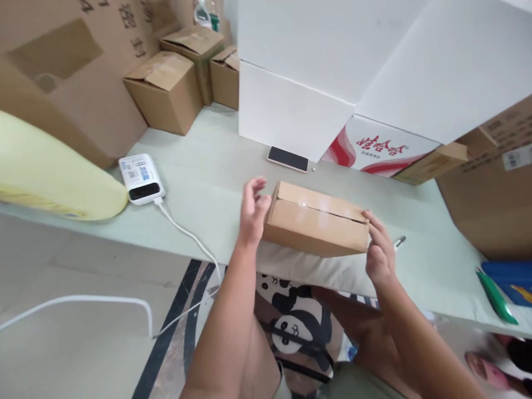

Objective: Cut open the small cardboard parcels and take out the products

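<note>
A small closed cardboard box [316, 219] sits near the front edge of the pale green table [208, 183], its top seam taped shut. My left hand [252, 208] is beside the box's left end, fingers spread and curled slightly, holding nothing. My right hand [379, 249] rests against the box's right end with its fingers stretched along the side, not wrapped around it.
A phone [287, 159] lies face up behind the box. A white power bank [141, 178] with a white cable [187, 233] sits at the left, beside a yellow foam roll [50, 177]. Cardboard boxes [166, 91] and large white cartons [332, 72] line the back. Green and blue items [502, 282] lie at the right.
</note>
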A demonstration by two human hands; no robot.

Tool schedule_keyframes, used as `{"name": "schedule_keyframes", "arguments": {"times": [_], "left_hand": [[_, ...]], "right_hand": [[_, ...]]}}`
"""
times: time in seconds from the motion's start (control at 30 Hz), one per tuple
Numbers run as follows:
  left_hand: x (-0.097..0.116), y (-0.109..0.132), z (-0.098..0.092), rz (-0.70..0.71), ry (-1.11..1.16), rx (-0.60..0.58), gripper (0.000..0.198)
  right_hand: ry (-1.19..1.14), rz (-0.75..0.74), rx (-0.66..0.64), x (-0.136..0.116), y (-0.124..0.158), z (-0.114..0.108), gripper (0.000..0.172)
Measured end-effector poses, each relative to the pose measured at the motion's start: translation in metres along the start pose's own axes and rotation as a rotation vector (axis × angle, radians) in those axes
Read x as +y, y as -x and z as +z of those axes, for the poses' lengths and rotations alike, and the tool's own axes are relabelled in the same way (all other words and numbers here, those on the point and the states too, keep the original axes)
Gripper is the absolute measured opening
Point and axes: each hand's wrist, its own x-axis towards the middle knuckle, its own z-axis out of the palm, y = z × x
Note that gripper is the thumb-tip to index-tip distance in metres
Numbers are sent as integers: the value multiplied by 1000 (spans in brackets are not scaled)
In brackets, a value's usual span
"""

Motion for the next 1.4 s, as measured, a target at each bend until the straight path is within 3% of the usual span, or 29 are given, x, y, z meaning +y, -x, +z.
{"name": "schedule_keyframes", "arguments": {"times": [0.1,0.13,0.2,0.43,0.73,0.9,0.97,1.07,1.17,1.27,1.4], "left_hand": [[-11,12,27,-146,-31,-567,79],[-16,16,35,-167,-48,-669,87],[-26,22,48,-156,-55,-733,94],[-48,16,70,-68,79,-585,74],[-32,30,83,-112,140,-406,66],[-25,32,81,-109,84,-402,67],[-25,30,79,-116,56,-415,67],[-29,28,79,-115,71,-448,64],[-32,26,80,-107,88,-468,57],[-33,25,80,-108,66,-517,48],[-30,29,84,-142,-3,-643,54]], "right_hand": [[-119,278,192,8,25,-17,41],[-166,352,255,10,28,-19,36],[-274,436,359,14,29,-18,31],[-522,402,408,21,22,-15,44],[-615,462,365,7,19,-21,46],[-560,483,313,12,26,-28,50],[-482,523,341,25,31,-36,50],[-78,686,386,55,39,-54,38],[283,822,245,86,50,-69,37],[335,809,89,105,60,-77,40],[396,734,-12,112,64,-79,38]]}}
